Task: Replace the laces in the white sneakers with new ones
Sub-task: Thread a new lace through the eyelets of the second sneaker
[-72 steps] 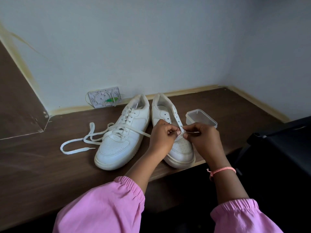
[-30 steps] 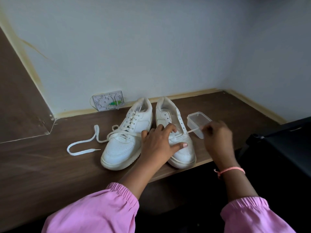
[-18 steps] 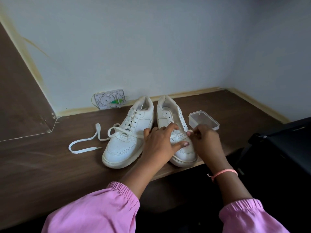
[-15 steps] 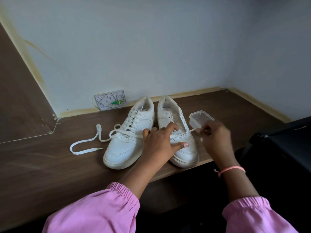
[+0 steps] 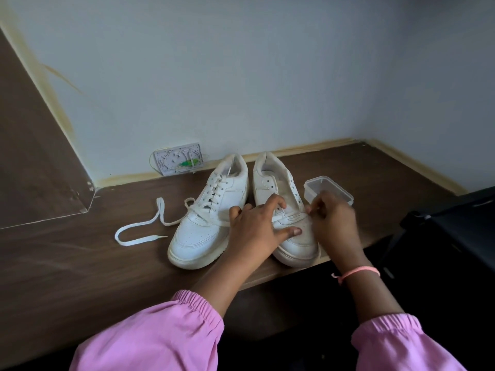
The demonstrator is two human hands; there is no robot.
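Note:
Two white sneakers stand side by side on the brown wooden shelf (image 5: 67,263). The left sneaker (image 5: 206,220) is laced, and its white lace (image 5: 139,231) trails loose to the left over the wood. The right sneaker (image 5: 292,236) has open eyelets along its upper part. My left hand (image 5: 257,228) lies spread over the right sneaker's front, fingers straight, holding it down. My right hand (image 5: 332,223) is at that shoe's right side with curled fingers, pinching a lace end by the eyelets; the lace itself is mostly hidden.
A small clear plastic box (image 5: 328,190) sits just right of the right sneaker, behind my right hand. A white wall plate (image 5: 178,159) leans at the wall behind the shoes. A black object (image 5: 455,231) stands at the right edge. The shelf's front edge runs under my wrists.
My right hand pulled the lace out to the right, came back to the shoe, pulled out again, and is now back at the eyelets. My left hand stays pressed on the right sneaker.

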